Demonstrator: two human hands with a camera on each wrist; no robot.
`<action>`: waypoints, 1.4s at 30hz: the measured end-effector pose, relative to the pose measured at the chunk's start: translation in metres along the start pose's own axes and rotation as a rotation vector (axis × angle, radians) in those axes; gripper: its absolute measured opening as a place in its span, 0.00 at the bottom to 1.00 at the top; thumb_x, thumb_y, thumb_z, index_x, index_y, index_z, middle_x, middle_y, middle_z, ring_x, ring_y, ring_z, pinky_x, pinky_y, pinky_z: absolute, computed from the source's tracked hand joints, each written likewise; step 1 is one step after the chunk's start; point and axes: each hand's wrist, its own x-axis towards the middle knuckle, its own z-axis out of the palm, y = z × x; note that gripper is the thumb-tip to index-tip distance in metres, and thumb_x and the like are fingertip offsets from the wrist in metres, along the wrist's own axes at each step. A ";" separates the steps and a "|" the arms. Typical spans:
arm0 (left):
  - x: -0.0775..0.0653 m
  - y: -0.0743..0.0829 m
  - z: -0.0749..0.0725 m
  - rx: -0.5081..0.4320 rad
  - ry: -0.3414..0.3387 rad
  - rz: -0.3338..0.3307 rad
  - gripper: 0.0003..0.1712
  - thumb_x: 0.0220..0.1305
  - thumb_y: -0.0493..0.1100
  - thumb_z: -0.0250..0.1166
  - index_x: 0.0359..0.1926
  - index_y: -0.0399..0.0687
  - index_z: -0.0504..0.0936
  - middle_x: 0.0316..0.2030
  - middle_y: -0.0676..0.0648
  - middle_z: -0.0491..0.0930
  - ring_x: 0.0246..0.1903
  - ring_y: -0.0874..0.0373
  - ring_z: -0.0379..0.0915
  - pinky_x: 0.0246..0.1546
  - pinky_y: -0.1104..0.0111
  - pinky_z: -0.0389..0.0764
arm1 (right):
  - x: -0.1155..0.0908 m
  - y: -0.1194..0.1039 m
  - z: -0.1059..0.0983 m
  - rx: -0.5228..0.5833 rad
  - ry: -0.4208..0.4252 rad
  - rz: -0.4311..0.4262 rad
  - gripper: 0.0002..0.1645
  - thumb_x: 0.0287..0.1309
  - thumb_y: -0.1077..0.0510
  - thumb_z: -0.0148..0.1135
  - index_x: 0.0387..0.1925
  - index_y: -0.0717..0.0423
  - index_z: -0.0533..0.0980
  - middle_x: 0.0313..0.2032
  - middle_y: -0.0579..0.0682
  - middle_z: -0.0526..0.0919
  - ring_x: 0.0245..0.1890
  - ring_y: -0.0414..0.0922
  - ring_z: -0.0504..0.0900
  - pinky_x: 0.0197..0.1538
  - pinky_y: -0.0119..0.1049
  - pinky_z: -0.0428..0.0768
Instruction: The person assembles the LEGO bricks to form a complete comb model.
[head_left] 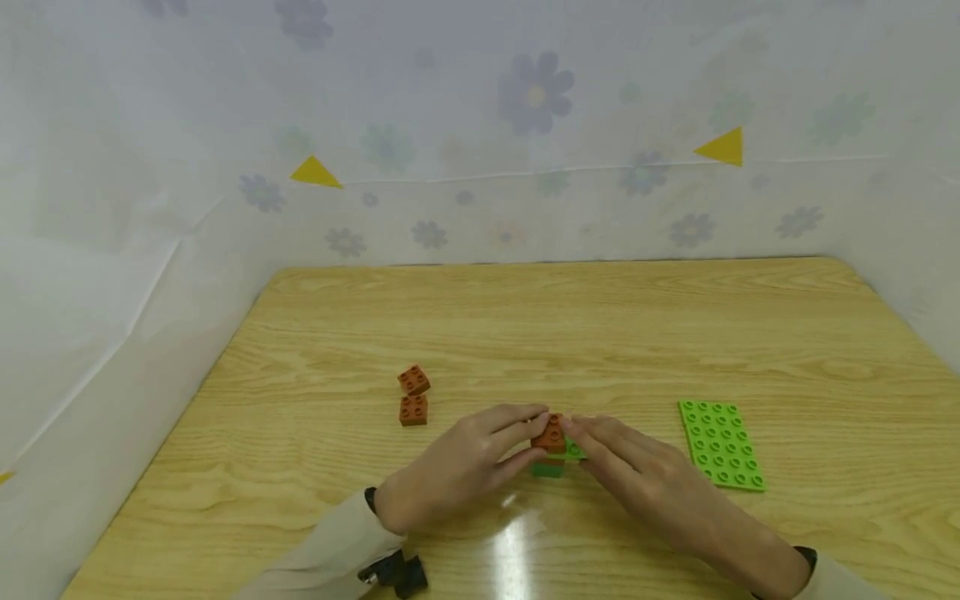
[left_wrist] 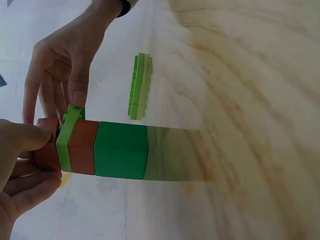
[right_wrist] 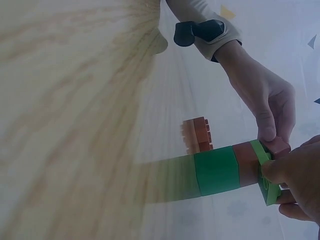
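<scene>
A small stack of toy building bricks stands upright on the table. A dark green block (left_wrist: 122, 150) forms its base, with a reddish-brown brick (left_wrist: 83, 148) above it. Over that lies a thin light green plate (head_left: 574, 450), sticking out to the right. Topmost is another reddish-brown brick (head_left: 549, 438), which my left hand (head_left: 472, 462) pinches between thumb and fingers. My right hand (head_left: 660, 483) holds the plate's jutting side, its thumb on the near edge and its fingers behind. Fingers partly cover the top brick and the plate.
Two loose reddish-brown bricks (head_left: 413, 410) lie left of the stack, close together. On the right rests a flat light green studded baseplate (head_left: 720, 446). A floral white sheet (head_left: 465, 225) hangs behind the wooden table (head_left: 525, 325).
</scene>
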 end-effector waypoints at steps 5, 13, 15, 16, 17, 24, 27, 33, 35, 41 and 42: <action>-0.001 -0.003 0.002 0.106 -0.011 0.105 0.27 0.61 0.43 0.70 0.57 0.32 0.76 0.53 0.38 0.78 0.52 0.55 0.77 0.55 0.79 0.72 | -0.001 -0.002 -0.001 -0.008 -0.043 0.007 0.23 0.77 0.59 0.34 0.57 0.66 0.74 0.51 0.60 0.80 0.45 0.49 0.83 0.41 0.40 0.83; -0.004 -0.004 0.000 0.157 -0.052 0.146 0.32 0.59 0.43 0.70 0.60 0.30 0.73 0.57 0.37 0.75 0.54 0.54 0.76 0.57 0.77 0.71 | -0.002 -0.001 0.000 -0.044 -0.070 -0.023 0.24 0.77 0.61 0.33 0.57 0.66 0.74 0.55 0.60 0.79 0.46 0.49 0.82 0.42 0.37 0.83; -0.004 -0.003 -0.001 0.162 -0.053 0.145 0.32 0.58 0.43 0.70 0.59 0.30 0.74 0.57 0.37 0.75 0.55 0.53 0.75 0.58 0.76 0.70 | -0.002 -0.001 -0.001 -0.060 -0.070 -0.036 0.23 0.77 0.62 0.34 0.56 0.66 0.75 0.55 0.59 0.79 0.47 0.50 0.83 0.44 0.37 0.82; -0.003 -0.002 -0.001 0.167 -0.052 0.147 0.32 0.57 0.42 0.70 0.59 0.29 0.74 0.57 0.37 0.75 0.55 0.52 0.75 0.58 0.75 0.70 | -0.002 -0.001 -0.001 -0.068 -0.075 -0.038 0.24 0.77 0.62 0.33 0.56 0.66 0.75 0.55 0.59 0.79 0.47 0.49 0.83 0.45 0.37 0.82; -0.003 -0.002 -0.001 0.175 -0.055 0.148 0.31 0.57 0.42 0.70 0.59 0.30 0.74 0.57 0.37 0.75 0.56 0.52 0.75 0.58 0.75 0.70 | -0.002 -0.001 -0.001 -0.074 -0.075 -0.042 0.24 0.77 0.62 0.34 0.56 0.66 0.75 0.55 0.58 0.80 0.47 0.49 0.83 0.46 0.37 0.81; -0.001 0.002 -0.001 0.211 -0.082 0.131 0.29 0.59 0.40 0.66 0.59 0.30 0.74 0.57 0.37 0.76 0.56 0.52 0.75 0.58 0.72 0.72 | -0.002 0.000 -0.001 -0.090 -0.056 -0.048 0.23 0.77 0.62 0.35 0.55 0.65 0.77 0.53 0.57 0.81 0.46 0.49 0.83 0.45 0.38 0.81; -0.002 0.002 -0.001 0.188 -0.082 0.116 0.29 0.59 0.40 0.67 0.59 0.30 0.74 0.57 0.37 0.76 0.56 0.52 0.75 0.58 0.72 0.73 | -0.001 0.000 -0.001 -0.086 -0.050 -0.053 0.23 0.77 0.62 0.35 0.55 0.65 0.77 0.53 0.56 0.81 0.46 0.49 0.83 0.45 0.38 0.81; -0.001 0.001 -0.001 0.179 -0.079 0.109 0.29 0.59 0.40 0.67 0.59 0.31 0.74 0.57 0.37 0.76 0.56 0.52 0.74 0.58 0.71 0.72 | -0.002 0.000 0.001 -0.078 -0.037 -0.044 0.23 0.77 0.63 0.35 0.54 0.66 0.77 0.53 0.58 0.81 0.46 0.50 0.84 0.46 0.38 0.81; 0.000 0.001 -0.001 0.181 -0.080 0.104 0.28 0.59 0.40 0.67 0.59 0.31 0.75 0.57 0.38 0.76 0.57 0.52 0.74 0.58 0.71 0.72 | -0.002 0.001 0.002 -0.068 -0.020 -0.044 0.22 0.76 0.63 0.36 0.54 0.66 0.77 0.53 0.58 0.81 0.46 0.50 0.84 0.47 0.38 0.81; 0.000 0.002 -0.001 0.202 -0.085 0.114 0.28 0.60 0.41 0.66 0.59 0.31 0.75 0.58 0.38 0.76 0.57 0.51 0.74 0.60 0.71 0.71 | -0.002 0.002 0.003 -0.061 0.002 -0.049 0.22 0.76 0.62 0.38 0.54 0.66 0.77 0.53 0.58 0.81 0.45 0.51 0.84 0.46 0.38 0.82; 0.000 0.002 -0.001 0.200 -0.086 0.116 0.28 0.61 0.41 0.65 0.59 0.31 0.74 0.58 0.38 0.75 0.57 0.51 0.73 0.60 0.72 0.70 | -0.002 0.002 0.003 -0.062 0.000 -0.047 0.22 0.76 0.62 0.37 0.53 0.66 0.78 0.53 0.58 0.81 0.45 0.50 0.84 0.45 0.38 0.82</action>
